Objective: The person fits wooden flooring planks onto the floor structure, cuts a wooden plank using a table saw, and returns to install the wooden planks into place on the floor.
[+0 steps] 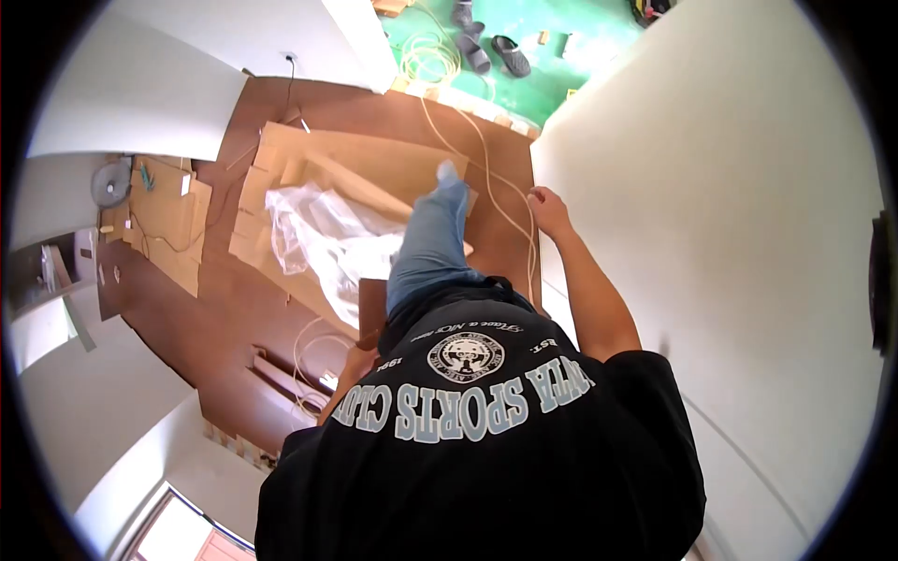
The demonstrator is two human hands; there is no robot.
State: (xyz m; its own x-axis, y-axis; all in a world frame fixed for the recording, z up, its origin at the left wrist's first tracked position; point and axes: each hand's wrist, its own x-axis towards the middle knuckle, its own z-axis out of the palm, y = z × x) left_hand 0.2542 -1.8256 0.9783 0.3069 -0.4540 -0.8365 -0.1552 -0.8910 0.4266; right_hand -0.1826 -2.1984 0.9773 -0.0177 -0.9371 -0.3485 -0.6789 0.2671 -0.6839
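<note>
printed shirt (486,477), left hand (358,361) at flat panel (372,301)

Left hand (358,363) — partly hidden by the black, white-lettered T-shirt (468,467); its grip on the flat brown panel (372,301) is indeterminable. Panel's lower end: concealed. Dark, multicoloured object (650,11) — cut off by the top edge, unidentifiable.

The left hand (359,357) holds a brown board (372,304); the right hand (550,211) is near the wall (720,196).
</note>
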